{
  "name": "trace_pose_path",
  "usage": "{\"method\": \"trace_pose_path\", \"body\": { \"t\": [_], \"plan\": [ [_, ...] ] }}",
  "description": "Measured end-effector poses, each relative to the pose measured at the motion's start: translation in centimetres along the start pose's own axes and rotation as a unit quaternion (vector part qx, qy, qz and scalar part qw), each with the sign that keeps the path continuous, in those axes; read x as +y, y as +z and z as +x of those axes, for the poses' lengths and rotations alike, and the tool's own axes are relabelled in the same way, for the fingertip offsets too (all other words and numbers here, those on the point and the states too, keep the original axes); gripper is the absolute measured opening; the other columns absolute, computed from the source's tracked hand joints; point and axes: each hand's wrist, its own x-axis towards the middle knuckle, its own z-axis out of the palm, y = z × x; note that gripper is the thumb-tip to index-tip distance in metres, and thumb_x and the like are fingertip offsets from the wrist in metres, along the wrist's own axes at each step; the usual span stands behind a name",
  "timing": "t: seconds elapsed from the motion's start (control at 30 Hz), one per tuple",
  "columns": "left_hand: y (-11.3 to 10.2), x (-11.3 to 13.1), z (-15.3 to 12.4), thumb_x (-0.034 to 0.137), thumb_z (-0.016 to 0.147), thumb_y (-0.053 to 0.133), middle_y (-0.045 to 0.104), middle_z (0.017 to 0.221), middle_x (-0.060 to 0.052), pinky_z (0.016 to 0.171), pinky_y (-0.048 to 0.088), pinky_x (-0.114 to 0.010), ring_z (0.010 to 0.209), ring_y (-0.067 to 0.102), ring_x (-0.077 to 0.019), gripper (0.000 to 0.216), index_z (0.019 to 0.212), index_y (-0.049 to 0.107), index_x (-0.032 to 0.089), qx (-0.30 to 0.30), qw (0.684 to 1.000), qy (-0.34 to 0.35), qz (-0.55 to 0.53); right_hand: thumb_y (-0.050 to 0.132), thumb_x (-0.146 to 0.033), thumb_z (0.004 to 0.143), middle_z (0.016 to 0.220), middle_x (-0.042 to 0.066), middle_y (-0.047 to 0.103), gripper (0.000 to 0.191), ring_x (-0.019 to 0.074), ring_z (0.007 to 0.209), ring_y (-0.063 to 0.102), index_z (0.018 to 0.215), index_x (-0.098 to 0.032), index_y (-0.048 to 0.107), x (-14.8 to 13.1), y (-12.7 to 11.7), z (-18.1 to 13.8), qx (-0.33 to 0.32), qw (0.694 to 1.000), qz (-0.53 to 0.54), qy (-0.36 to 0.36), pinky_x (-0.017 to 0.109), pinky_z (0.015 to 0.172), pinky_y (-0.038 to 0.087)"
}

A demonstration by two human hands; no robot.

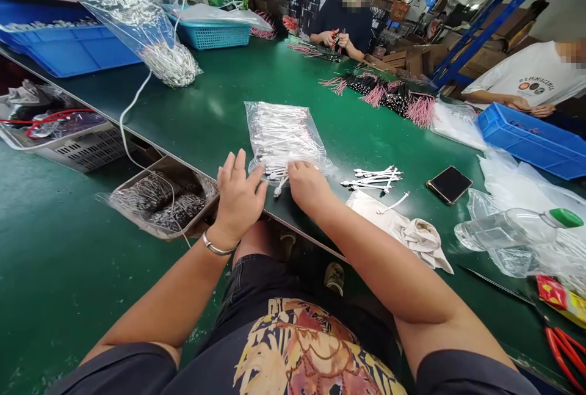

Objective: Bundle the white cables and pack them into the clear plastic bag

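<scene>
A clear plastic bag full of short white cables lies on the green table in front of me. At its near left corner my left hand is raised, fingers spread, holding nothing. My right hand is closed at the bag's near end, its fingertips curled against the plastic and the cables. What those fingers grip is hidden. Between my hands one white cable end pokes out toward the table edge. To the right of my right hand lies a small loose pile of white cables.
On the right are a beige cloth, a phone, a plastic bottle and red-handled scissors. A bag of white parts and blue bins stand at left. Two people sit across, near black-and-pink wire bundles.
</scene>
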Motion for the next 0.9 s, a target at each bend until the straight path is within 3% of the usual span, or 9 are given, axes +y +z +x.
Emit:
{"method": "trace_pose_path", "body": {
  "t": [0.1, 0.2, 0.27, 0.37, 0.43, 0.5, 0.63, 0.77, 0.9],
  "plan": [
    [0.6, 0.8, 0.0, 0.03, 0.087, 0.047, 0.027, 0.15, -0.02, 0.109, 0.014, -0.06, 0.14, 0.016, -0.0358, 0.049, 0.133, 0.047, 0.013, -0.028, 0.999, -0.002, -0.015, 0.028, -0.003, 0.088, 0.105, 0.024, 0.062, 0.038, 0.0274, 0.098, 0.058, 0.111, 0.001, 0.057, 0.5, 0.2, 1.2, -0.015, 0.998, -0.01, 0.066, 0.037, 0.083, 0.044],
    [1.2, 0.9, -0.2, 0.029, 0.088, 0.045, 0.026, 0.149, -0.022, 0.11, 0.014, -0.057, 0.141, 0.015, -0.0334, 0.055, 0.138, 0.039, 0.007, -0.031, 0.999, -0.008, -0.038, 0.032, -0.004, 0.087, 0.104, 0.019, 0.064, 0.036, 0.0243, 0.096, 0.06, 0.109, -0.006, 0.06, 0.9, 0.1, 1.0, -0.034, 0.997, -0.005, 0.065, 0.034, 0.086, 0.043],
    [1.5, 0.6, -0.4, 0.029, 0.088, 0.045, 0.026, 0.149, -0.023, 0.111, 0.015, -0.055, 0.141, 0.014, -0.0319, 0.058, 0.14, 0.034, 0.006, -0.021, 0.998, -0.008, -0.054, 0.033, -0.008, 0.089, 0.112, 0.017, 0.063, 0.038, 0.0241, 0.105, 0.056, 0.119, -0.01, 0.056, 1.0, -0.3, 0.3, -0.025, 0.999, -0.005, 0.032, 0.036, 0.092, 0.04],
    [1.6, 0.1, -0.8, 0.029, 0.089, 0.044, 0.024, 0.15, -0.022, 0.111, 0.018, -0.054, 0.142, 0.013, -0.0299, 0.06, 0.143, 0.028, 0.009, -0.004, 0.996, 0.009, -0.088, 0.032, -0.011, 0.091, 0.126, 0.016, 0.056, 0.044, 0.025, 0.113, 0.052, 0.132, -0.013, 0.046, 0.7, -0.5, -0.8, -0.016, 0.997, -0.016, -0.074, 0.038, 0.096, 0.038],
    [1.4, -0.2, -1.0, 0.028, 0.089, 0.044, 0.025, 0.151, -0.02, 0.11, 0.021, -0.052, 0.142, 0.013, -0.0292, 0.056, 0.141, 0.033, 0.011, 0.002, 0.994, 0.024, -0.105, 0.032, -0.012, 0.091, 0.134, 0.014, 0.05, 0.043, 0.0251, 0.114, 0.051, 0.132, -0.014, 0.047, 0.4, -0.3, -0.9, -0.021, 0.988, -0.029, -0.147, 0.038, 0.096, 0.039],
    [1.2, -0.5, -1.1, 0.027, 0.089, 0.045, 0.027, 0.15, -0.019, 0.11, 0.023, -0.052, 0.142, 0.014, -0.03, 0.049, 0.135, 0.043, 0.011, 0.004, 0.994, 0.027, -0.106, 0.032, -0.013, 0.092, 0.135, 0.014, 0.049, 0.04, 0.025, 0.113, 0.052, 0.128, -0.013, 0.05, 0.2, 0.1, -0.4, -0.025, 0.984, -0.04, -0.173, 0.038, 0.093, 0.041],
    [1.0, -1.2, -1.1, 0.027, 0.087, 0.048, 0.036, 0.146, -0.017, 0.109, 0.025, -0.054, 0.139, 0.021, -0.0337, 0.035, 0.116, 0.061, 0.013, 0.004, 0.996, 0.015, -0.093, 0.032, -0.013, 0.092, 0.125, 0.017, 0.055, 0.036, 0.0269, 0.113, 0.051, 0.117, -0.014, 0.057, -0.1, 0.8, 1.5, -0.006, 0.992, -0.055, -0.115, 0.04, 0.088, 0.042],
    [0.5, -1.7, -1.2, 0.027, 0.086, 0.049, 0.052, 0.132, -0.015, 0.105, 0.031, -0.051, 0.133, 0.034, -0.0331, 0.026, 0.102, 0.067, 0.016, -0.002, 0.996, 0.026, -0.09, 0.032, -0.016, 0.092, 0.112, 0.017, 0.06, 0.033, 0.0273, 0.106, 0.054, 0.102, -0.015, 0.063, -0.2, 1.2, 3.2, 0.017, 0.997, -0.058, -0.038, 0.04, 0.088, 0.039],
    [-0.4, -1.7, -0.5, 0.029, 0.086, 0.051, 0.065, 0.102, -0.011, 0.092, 0.038, -0.043, 0.103, 0.054, -0.028, 0.017, 0.09, 0.062, 0.018, 0.008, 0.995, -0.02, -0.094, 0.029, -0.019, 0.094, 0.099, 0.012, 0.066, 0.035, 0.0232, 0.091, 0.059, 0.101, -0.016, 0.063, 0.2, 1.3, 3.8, -0.003, 0.999, -0.04, -0.01, 0.034, 0.082, 0.041]
  ]
}}
